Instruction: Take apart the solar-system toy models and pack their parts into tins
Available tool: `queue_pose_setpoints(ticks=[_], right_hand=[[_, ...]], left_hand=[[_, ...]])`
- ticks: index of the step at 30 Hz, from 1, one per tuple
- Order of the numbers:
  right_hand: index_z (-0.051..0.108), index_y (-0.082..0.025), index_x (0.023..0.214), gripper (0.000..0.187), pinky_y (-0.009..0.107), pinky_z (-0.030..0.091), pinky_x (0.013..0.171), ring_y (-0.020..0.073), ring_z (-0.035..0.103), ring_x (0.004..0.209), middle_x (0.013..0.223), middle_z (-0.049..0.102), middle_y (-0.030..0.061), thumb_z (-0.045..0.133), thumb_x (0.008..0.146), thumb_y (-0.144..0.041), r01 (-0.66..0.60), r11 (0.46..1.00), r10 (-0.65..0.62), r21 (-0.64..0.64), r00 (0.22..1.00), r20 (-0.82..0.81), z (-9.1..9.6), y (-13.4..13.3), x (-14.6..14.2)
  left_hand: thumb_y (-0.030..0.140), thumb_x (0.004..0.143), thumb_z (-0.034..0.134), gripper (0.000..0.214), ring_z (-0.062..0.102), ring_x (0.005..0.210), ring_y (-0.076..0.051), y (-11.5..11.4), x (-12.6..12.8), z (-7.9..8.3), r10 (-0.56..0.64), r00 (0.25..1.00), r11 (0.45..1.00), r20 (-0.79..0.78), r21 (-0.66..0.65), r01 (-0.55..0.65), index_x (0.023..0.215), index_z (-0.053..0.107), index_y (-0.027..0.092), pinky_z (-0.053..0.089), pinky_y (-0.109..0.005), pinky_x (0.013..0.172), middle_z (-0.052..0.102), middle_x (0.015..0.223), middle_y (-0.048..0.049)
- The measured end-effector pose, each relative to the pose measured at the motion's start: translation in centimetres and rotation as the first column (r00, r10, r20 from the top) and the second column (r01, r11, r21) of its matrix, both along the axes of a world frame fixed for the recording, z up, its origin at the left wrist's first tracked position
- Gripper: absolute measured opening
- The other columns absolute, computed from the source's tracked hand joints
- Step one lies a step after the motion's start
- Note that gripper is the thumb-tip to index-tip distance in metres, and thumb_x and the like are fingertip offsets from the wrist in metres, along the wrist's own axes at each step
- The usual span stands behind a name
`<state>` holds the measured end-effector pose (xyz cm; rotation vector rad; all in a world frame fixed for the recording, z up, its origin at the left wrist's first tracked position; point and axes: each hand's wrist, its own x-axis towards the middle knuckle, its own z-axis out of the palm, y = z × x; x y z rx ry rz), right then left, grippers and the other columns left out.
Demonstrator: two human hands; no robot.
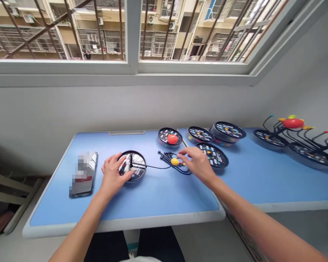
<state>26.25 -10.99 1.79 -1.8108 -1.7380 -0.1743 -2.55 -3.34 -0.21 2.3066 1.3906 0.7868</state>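
Note:
My left hand (115, 173) grips the rim of a round black base (138, 175), thumb across its printed, shiny top. A short black post (131, 160) stands on this base, and a thin black rod (157, 167) reaches from it to the right. At the rod's far end is a yellow ball (174, 161). The fingertips of my right hand (196, 162) are closed at the ball's right side, partly hidden. Under and around them lie several loose black rods (166, 157) and small coloured balls.
Behind, a round base (164, 137) holds a red ball (172, 139). More black bases (200, 134) stand to its right, some stacked (228, 131). Assembled planet models (273, 138) are at far right. A phone (84, 178) lies at left on the blue table (153, 203).

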Motion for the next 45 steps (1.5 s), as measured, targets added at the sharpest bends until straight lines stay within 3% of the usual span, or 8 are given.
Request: queue_pose_setpoints(ticks=[4,7,12,17,23,33,40,45], right_hand=[[0.062,-0.021,0.083,0.009,0.030,0.044,0.065,0.0186,0.058,0.070,0.079,0.065,0.0043,0.054,0.082,-0.027,0.042,0.994,-0.026,0.100,0.988,-0.154,5.6,0.2,-3.7],[0.061,-0.020,0.091,0.013,0.026,0.044,0.062,0.0147,0.059,0.063,0.075,0.066,0.0013,0.058,0.079,-0.022,-0.179,0.980,0.152,-0.081,0.952,-0.266,7.4,0.9,-8.2],[0.063,-0.018,0.086,0.012,0.026,0.039,0.063,0.0183,0.059,0.078,0.085,0.067,0.0051,0.062,0.074,-0.017,-0.240,0.886,0.222,-0.396,0.971,-0.092,4.3,4.2,-13.1],[0.061,-0.019,0.077,0.005,0.024,0.033,0.056,0.0168,0.057,0.070,0.077,0.065,0.0029,0.063,0.073,-0.019,-0.194,0.884,0.206,-0.425,0.978,-0.017,1.0,6.4,-14.0],[0.059,-0.019,0.078,0.002,0.023,0.036,0.061,0.0158,0.058,0.075,0.082,0.066,0.0028,0.061,0.077,-0.021,-0.197,0.907,0.204,-0.373,0.979,-0.022,-0.5,6.9,-14.4],[0.060,-0.016,0.067,0.009,0.020,0.033,0.055,0.0110,0.050,0.058,0.061,0.058,-0.0019,0.065,0.072,-0.012,-0.320,0.911,0.272,-0.262,0.941,-0.201,4.7,6.8,-13.3],[0.060,-0.016,0.066,0.010,0.021,0.034,0.058,0.0127,0.053,0.063,0.064,0.061,-0.0002,0.064,0.071,-0.009,-0.326,0.913,0.301,-0.248,0.944,-0.133,4.8,7.3,-13.8],[0.058,-0.017,0.064,0.011,0.019,0.036,0.052,0.0085,0.049,0.053,0.057,0.057,-0.0048,0.064,0.071,-0.011,-0.344,0.938,0.306,-0.047,0.883,-0.355,7.5,7.0,-13.8]], left_hand=[[0.037,0.063,0.072,0.057,0.035,0.124,-0.032,-0.4,-0.5,-0.2,-0.029,0.998,0.998,-0.053,-0.053,0.026,0.116,0.057,0.024,0.028,-0.053,0.100,0.043,0.137,-0.0102],[0.044,0.063,0.071,0.062,0.029,0.128,-0.033,-0.5,-0.5,-0.8,-0.065,0.996,0.996,-0.067,-0.067,0.060,0.119,0.055,0.023,0.026,-0.053,0.101,0.036,0.142,-0.0115],[0.051,0.055,0.074,0.078,0.023,0.132,-0.036,-0.5,-0.2,-1.7,-0.123,0.987,0.992,-0.103,-0.048,0.119,0.124,0.050,0.021,0.023,-0.055,0.102,0.032,0.145,-0.0118],[0.047,0.060,0.073,0.076,0.027,0.130,-0.036,-0.3,-0.1,-2.3,-0.171,0.981,0.985,-0.088,0.010,0.172,0.126,0.048,0.020,0.027,-0.055,0.101,0.046,0.136,-0.0112],[0.039,0.062,0.071,0.068,0.030,0.127,-0.038,0.4,-0.1,-3.5,-0.168,0.985,0.979,-0.036,0.113,0.171,0.125,0.051,0.021,0.032,-0.054,0.099,0.052,0.130,-0.0093],[0.037,0.060,0.074,0.066,0.026,0.130,-0.036,-0.2,-0.1,-2.3,-0.189,0.982,0.982,-0.022,-0.008,0.189,0.121,0.053,0.022,0.031,-0.055,0.102,0.049,0.133,-0.0078],[0.037,0.060,0.074,0.065,0.028,0.129,-0.037,-0.3,-0.1,-2.3,-0.181,0.983,0.983,-0.032,0.025,0.182,0.120,0.054,0.023,0.031,-0.056,0.101,0.051,0.131,-0.0076],[0.039,0.058,0.074,0.070,0.029,0.129,-0.038,-0.3,-0.1,-2.4,-0.168,0.985,0.985,-0.035,0.023,0.169,0.122,0.053,0.022,0.030,-0.055,0.101,0.050,0.132,-0.0084]])
